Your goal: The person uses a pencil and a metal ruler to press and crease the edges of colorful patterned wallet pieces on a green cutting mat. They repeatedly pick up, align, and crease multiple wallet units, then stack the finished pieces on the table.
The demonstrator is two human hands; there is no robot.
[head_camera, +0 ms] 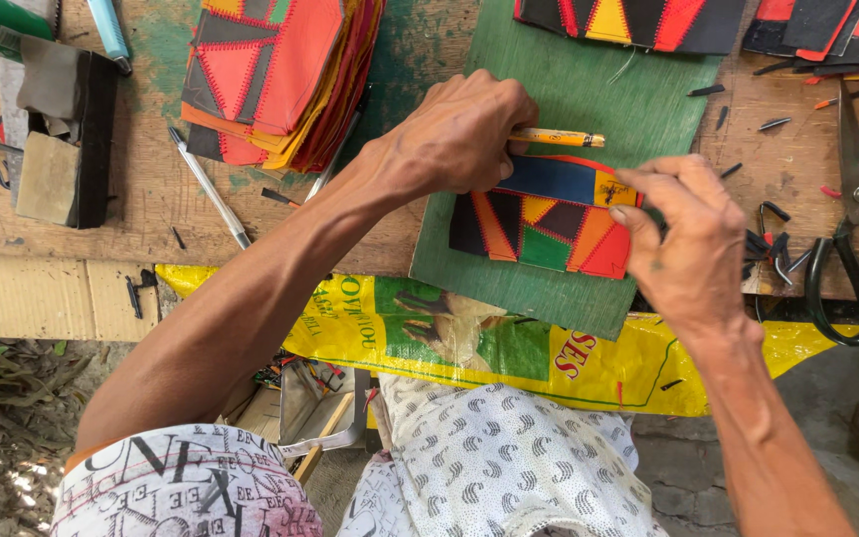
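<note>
The left hand (pixel 464 134) comes in across the body, forearm slanting up from the lower left, wrist bent so the knuckles face the camera. Its fingers are curled tight round a yellow pencil-like tool (pixel 556 138), whose dark tip pokes out to the right, just above the top edge of a patchwork piece (pixel 549 219). The right hand (pixel 688 239) reaches up from the lower right, palm down, fingers held close together and slightly bent, fingertips (pixel 633 179) pressing on the piece's right end at its yellow corner patch; it grips nothing.

The patchwork piece, stitched from blue, red, orange, yellow, green and black panels, lies flat on a green board (pixel 569 89) that rests on the wooden workbench (pixel 151 189) and overhangs its near edge. I can't quite tell whether the tool's tip touches the piece or the board, since the hand covers part of it.

A stack of similar patchwork pieces (pixel 275 75) sits to the upper left, more at the top edge (pixel 638 20). Scissors (pixel 857 219) lie well to the right among dark scraps. A silver pen (pixel 209 187) lies left of the forearm. A yellow printed sack (pixel 449 338) hangs below the bench.
</note>
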